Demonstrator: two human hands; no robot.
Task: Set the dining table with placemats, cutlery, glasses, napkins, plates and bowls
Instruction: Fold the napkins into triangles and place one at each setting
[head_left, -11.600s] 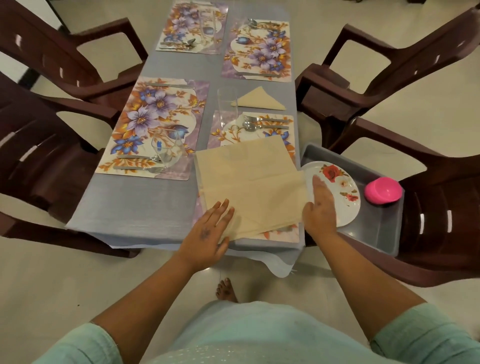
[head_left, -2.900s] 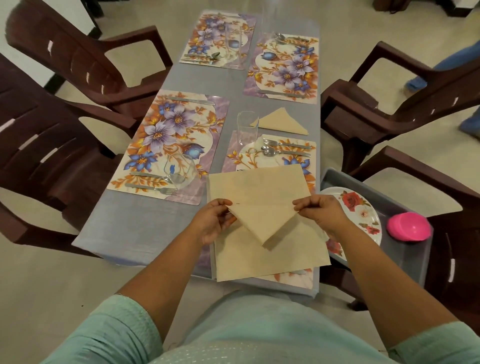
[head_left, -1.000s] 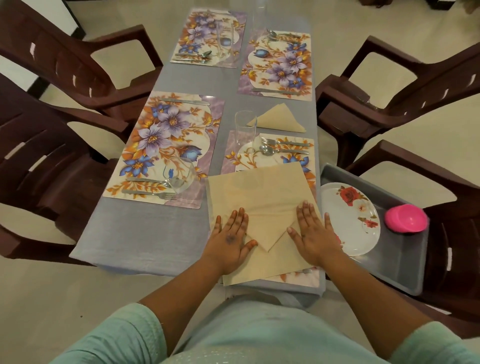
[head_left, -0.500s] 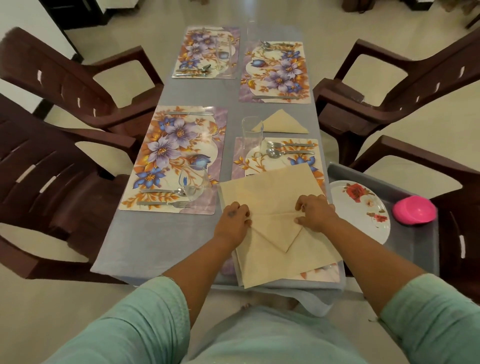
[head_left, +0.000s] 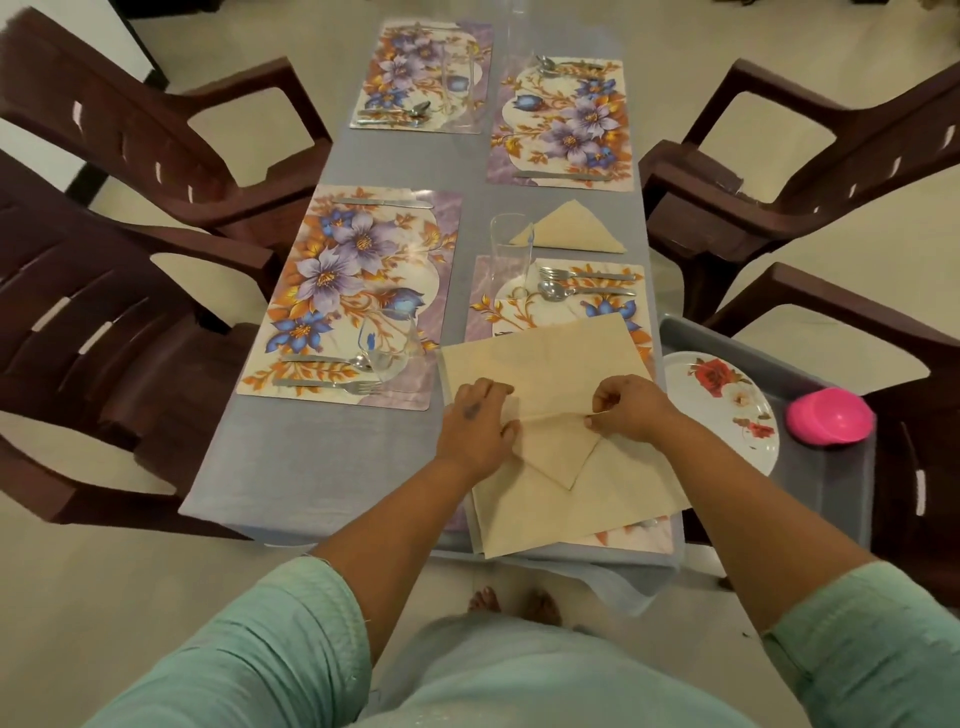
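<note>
Table (head_left: 332, 467): long, under a grey-blue cloth, running away from the person.
Chairs: dark brown plastic armchairs, two on the left (head_left: 130, 291) and two on the right (head_left: 810, 156).
Tray (head_left: 841, 493): grey, just beside the table's right edge on the near right chair; it holds a rose-patterned plate (head_left: 727, 405) and a pink bowl (head_left: 828, 415), mouth down.
Placemats: four floral mats in two rows; the near left mat (head_left: 353, 291) carries a knife, spoon, fork and a glass; the near right mat (head_left: 613, 306) is largely covered by cloth.
Open napkin (head_left: 545, 358): beige, spread over the near right mat, its near corner reaching the table edge.
Folded napkin (head_left: 571, 231): beige triangle, between the two right mats, just beside a tall glass (head_left: 509, 254).
Cutlery: a fork (head_left: 582, 274) and a spoon (head_left: 576, 292) lie on the far part of the near right mat.
Left hand (head_left: 478, 426): fingers curled, pinching the left end of a fold in the open napkin.
Right hand (head_left: 631, 408): fingers curled, pinching the right end of the same fold, whose flap points toward the person.
</note>
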